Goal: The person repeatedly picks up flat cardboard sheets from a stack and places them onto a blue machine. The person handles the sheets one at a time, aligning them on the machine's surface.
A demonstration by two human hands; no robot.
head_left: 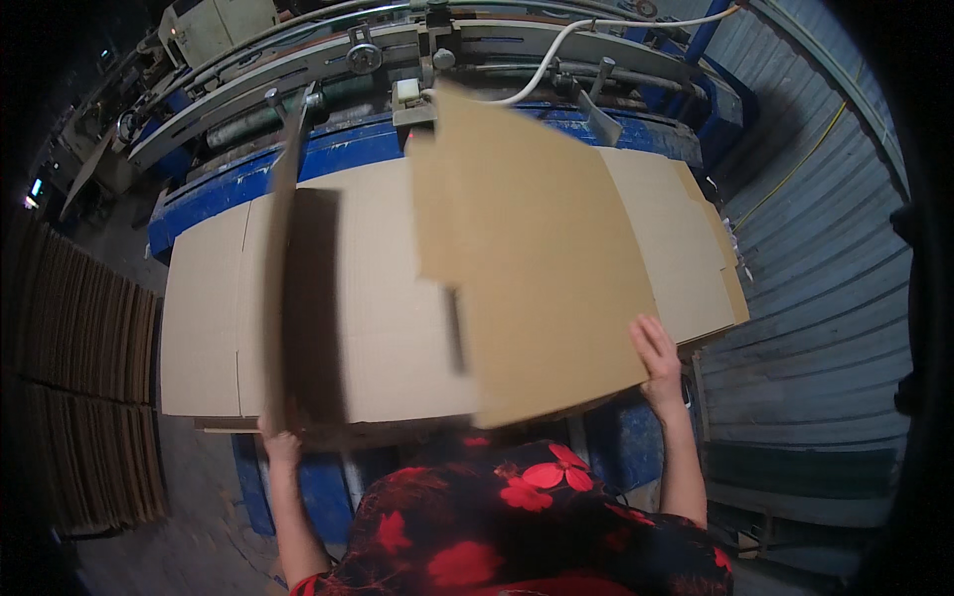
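Two raised cardboard panels stand over a flat cardboard sheet (393, 298) in front of me. The left panel (276, 268) is upright, seen almost edge-on and blurred, with a dark shadow beside it. Its near lower corner is in my left hand (281, 444), whose fingers are closed and partly hidden. A broad brown panel (547, 268) on the right leans at a slant, with a stepped left edge. My right hand (658, 366) grips its near right edge, fingers on the face and thumb hidden. Whether the two panels join the sheet below cannot be made out.
A blue machine (338, 149) with rollers, a handwheel (365, 58) and a white hose (556, 50) runs along the far side. Tall stacks of brown cardboard (89, 368) stand on the floor at left. A corrugated metal wall (825, 258) is close on the right.
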